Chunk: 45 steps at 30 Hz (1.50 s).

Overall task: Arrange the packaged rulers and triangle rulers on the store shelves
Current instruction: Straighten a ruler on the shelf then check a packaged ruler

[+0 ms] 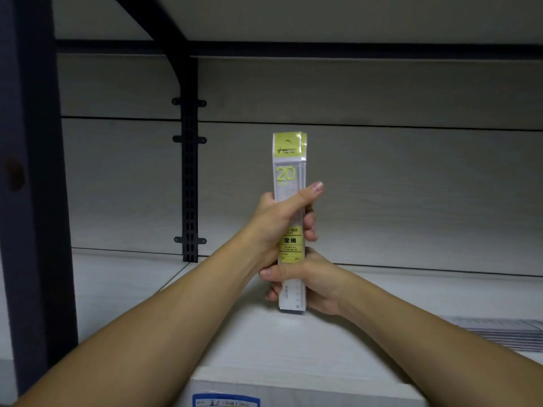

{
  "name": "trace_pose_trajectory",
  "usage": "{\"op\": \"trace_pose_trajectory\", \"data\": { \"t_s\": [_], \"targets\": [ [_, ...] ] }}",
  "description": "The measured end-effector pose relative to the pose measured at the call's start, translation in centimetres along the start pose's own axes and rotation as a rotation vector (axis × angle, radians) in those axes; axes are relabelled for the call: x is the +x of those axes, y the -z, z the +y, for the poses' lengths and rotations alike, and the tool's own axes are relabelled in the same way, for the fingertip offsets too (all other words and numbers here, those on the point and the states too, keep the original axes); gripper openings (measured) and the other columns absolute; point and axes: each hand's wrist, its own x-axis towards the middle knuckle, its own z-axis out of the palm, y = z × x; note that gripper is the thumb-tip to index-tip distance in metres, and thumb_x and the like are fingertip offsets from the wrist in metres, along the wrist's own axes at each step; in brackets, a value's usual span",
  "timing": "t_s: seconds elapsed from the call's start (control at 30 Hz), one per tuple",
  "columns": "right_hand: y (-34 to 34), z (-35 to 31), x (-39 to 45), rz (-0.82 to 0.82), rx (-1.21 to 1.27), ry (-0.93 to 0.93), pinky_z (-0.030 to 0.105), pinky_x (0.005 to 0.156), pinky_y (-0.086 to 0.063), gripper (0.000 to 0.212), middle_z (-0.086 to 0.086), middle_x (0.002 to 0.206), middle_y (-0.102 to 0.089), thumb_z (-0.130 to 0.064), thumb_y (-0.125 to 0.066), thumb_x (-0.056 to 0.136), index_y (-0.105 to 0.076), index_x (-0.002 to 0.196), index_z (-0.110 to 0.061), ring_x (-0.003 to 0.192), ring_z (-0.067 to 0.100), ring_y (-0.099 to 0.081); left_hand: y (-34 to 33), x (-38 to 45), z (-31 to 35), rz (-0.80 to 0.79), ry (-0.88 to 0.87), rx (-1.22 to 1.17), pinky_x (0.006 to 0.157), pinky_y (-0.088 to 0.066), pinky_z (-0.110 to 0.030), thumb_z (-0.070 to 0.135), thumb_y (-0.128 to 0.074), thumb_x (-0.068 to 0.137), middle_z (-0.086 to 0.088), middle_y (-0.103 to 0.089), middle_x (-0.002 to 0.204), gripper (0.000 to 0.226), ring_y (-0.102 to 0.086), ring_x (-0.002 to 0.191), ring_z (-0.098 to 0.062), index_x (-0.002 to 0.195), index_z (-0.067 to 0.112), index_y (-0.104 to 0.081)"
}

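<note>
A small stack of packaged 20 cm rulers point(289, 165), clear sleeves with yellow-green labels, stands upright on its lower end on the pale wooden shelf point(147, 289). My left hand point(279, 221) grips the stack around its middle, thumb stretched across the front. My right hand point(311, 283) grips the lower part, fingers wrapped round from the right. The bottom edge of the stack touches the shelf board.
A flat pile of more packaged rulers point(505, 333) lies on the shelf at the right. A black slotted upright point(189, 186) and bracket run up the back panel at left. A dark post point(32, 171) frames the left side. A blue price tag point(226, 402) sits on the shelf's front edge.
</note>
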Motion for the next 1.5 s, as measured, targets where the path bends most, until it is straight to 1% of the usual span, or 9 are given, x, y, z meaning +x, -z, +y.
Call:
{"op": "trace_pose_trajectory", "data": {
  "t_s": [0.17,0.3,0.5,0.73,0.93,1.03,1.13,1.3,1.5],
  "targets": [
    [0.2,-0.3,0.2,-0.007,-0.034,0.025,0.043,0.089,-0.056,0.04,0.027,0.104,-0.069,-0.001,-0.076,0.075,-0.065,0.112,0.01,0.097,0.035,-0.069,0.4,-0.3,0.4,-0.009,-0.03,0.078,0.096,-0.051,-0.047,0.027,-0.072,0.08,-0.018,-0.073,0.105,0.045,-0.07,0.099,-0.038,0.116,0.003,-0.063],
    [0.0,0.2,0.1,0.013,-0.015,0.041,0.042,0.082,-0.057,0.025,0.02,0.087,-0.068,0.004,-0.074,0.078,-0.067,0.102,0.006,0.08,0.03,-0.068,0.3,-0.4,0.3,-0.066,0.003,0.014,0.078,-0.056,-0.044,0.019,-0.072,0.085,-0.021,-0.071,0.092,0.033,-0.069,0.077,-0.036,0.112,0.003,-0.062],
    [-0.6,-0.2,0.2,0.112,-0.04,0.026,0.037,0.059,-0.052,0.026,0.012,0.067,-0.058,0.005,-0.077,0.065,-0.065,0.087,-0.002,0.056,0.022,-0.054,-0.3,-0.3,0.3,-0.029,0.033,0.012,0.049,-0.045,-0.028,0.026,-0.073,0.087,-0.004,-0.046,0.056,0.024,-0.042,0.043,-0.018,0.075,0.017,-0.055],
    [-0.4,0.7,0.2,0.083,-0.064,0.015,0.044,0.081,-0.059,0.02,0.023,0.081,-0.069,0.004,-0.074,0.069,-0.071,0.088,0.004,0.074,0.034,-0.068,0.4,-0.4,-1.0,-0.032,0.098,-0.016,0.052,-0.05,-0.029,0.02,-0.077,0.083,-0.012,-0.057,0.063,0.019,-0.054,0.05,-0.024,0.076,0.013,-0.06],
    [0.1,0.4,0.2,0.13,-0.039,0.004,0.039,0.063,-0.056,0.029,0.018,0.075,-0.062,0.008,-0.076,0.065,-0.067,0.091,0.001,0.062,0.028,-0.06,-0.1,-0.1,-1.2,-0.024,0.094,-0.002,0.053,-0.046,-0.03,0.02,-0.078,0.082,-0.008,-0.048,0.056,0.025,-0.047,0.046,-0.022,0.072,0.015,-0.056],
    [0.2,0.3,0.3,0.114,-0.016,0.031,0.038,0.072,-0.058,0.025,0.018,0.079,-0.067,0.006,-0.075,0.063,-0.071,0.086,0.001,0.07,0.027,-0.066,0.1,0.2,-0.9,-0.043,0.027,-0.069,0.059,-0.052,-0.033,0.016,-0.079,0.079,-0.009,-0.058,0.066,0.019,-0.055,0.056,-0.024,0.089,0.01,-0.064],
    [0.3,0.8,0.4,0.068,0.028,0.014,0.039,0.088,-0.058,0.042,0.025,0.1,-0.07,0.007,-0.074,0.066,-0.067,0.108,0.01,0.09,0.031,-0.07,0.6,-0.1,-1.5,-0.137,0.106,-0.037,0.074,-0.054,-0.038,0.017,-0.074,0.079,-0.013,-0.067,0.082,0.033,-0.063,0.069,-0.028,0.109,0.007,-0.063],
    [0.6,1.4,0.8,0.086,0.121,-0.035,0.037,0.084,-0.059,0.064,0.031,0.119,-0.065,0.016,-0.073,0.068,-0.053,0.128,0.012,0.104,0.037,-0.069,0.6,-0.4,-2.1,-0.056,0.188,0.028,0.06,-0.05,-0.033,0.019,-0.079,0.081,-0.007,-0.049,0.056,0.023,-0.05,0.05,-0.021,0.073,0.013,-0.058],
    [1.0,0.5,0.9,0.146,-0.03,0.005,0.039,0.094,-0.056,0.042,0.023,0.11,-0.072,0.02,-0.07,0.073,-0.065,0.114,0.009,0.1,0.03,-0.071,0.2,0.4,-2.2,0.03,0.082,0.008,0.061,-0.047,-0.035,0.02,-0.08,0.082,-0.009,-0.049,0.055,0.027,-0.049,0.05,-0.024,0.067,0.016,-0.058]
  ]
}}
